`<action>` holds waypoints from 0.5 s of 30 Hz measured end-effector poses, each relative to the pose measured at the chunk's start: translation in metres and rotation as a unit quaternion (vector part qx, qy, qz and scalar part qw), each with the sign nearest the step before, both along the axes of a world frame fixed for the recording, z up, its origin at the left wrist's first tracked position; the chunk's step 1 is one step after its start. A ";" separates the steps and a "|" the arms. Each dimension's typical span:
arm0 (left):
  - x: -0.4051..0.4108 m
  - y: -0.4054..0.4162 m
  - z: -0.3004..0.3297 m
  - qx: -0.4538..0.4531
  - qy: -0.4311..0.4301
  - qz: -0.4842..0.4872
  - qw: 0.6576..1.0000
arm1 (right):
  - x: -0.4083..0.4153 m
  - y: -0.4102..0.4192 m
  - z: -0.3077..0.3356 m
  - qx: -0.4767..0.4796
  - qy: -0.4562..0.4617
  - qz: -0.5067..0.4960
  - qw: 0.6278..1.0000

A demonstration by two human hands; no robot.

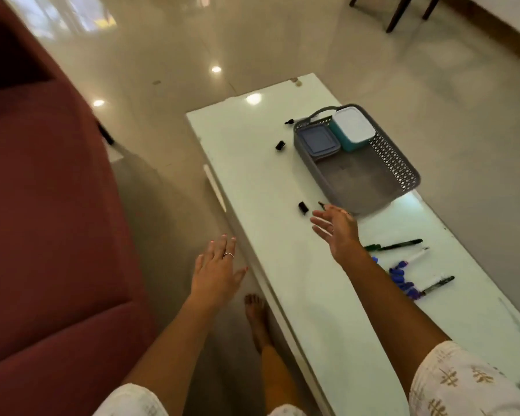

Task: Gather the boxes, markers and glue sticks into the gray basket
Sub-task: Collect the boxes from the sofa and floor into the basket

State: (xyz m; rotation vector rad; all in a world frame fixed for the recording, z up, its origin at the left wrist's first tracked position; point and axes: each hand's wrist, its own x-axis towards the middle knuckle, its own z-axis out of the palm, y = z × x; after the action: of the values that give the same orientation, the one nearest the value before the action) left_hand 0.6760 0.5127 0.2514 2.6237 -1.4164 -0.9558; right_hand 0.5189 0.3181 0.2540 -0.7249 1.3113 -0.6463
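Hovering empty, right hand (338,232) nears gray basket (360,187); no writing legible.

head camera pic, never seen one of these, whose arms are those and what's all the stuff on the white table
The single picture comes from a camera worn on a person's head, looking down, so the arms are the wearer's own; there is no robot. The left hand hangs open over the floor beside the table. The right hand is open above the white table and holds nothing. On the table stands a gray basket that already holds a teal box with a white lid and a flat box with a blue lid. Still loose on the table are markers near the right forearm and small black pieces left of the basket, too small to identify.
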 end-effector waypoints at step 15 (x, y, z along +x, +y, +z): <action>-0.093 0.259 0.039 0.098 0.060 0.224 0.968 | -0.044 0.247 0.025 -0.151 0.299 0.546 0.768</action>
State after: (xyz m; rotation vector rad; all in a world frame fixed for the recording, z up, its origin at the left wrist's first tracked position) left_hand 0.5825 0.7716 0.2908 2.7769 -0.6829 -1.2078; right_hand 0.4753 0.5647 0.2788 -1.8639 1.0690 0.3958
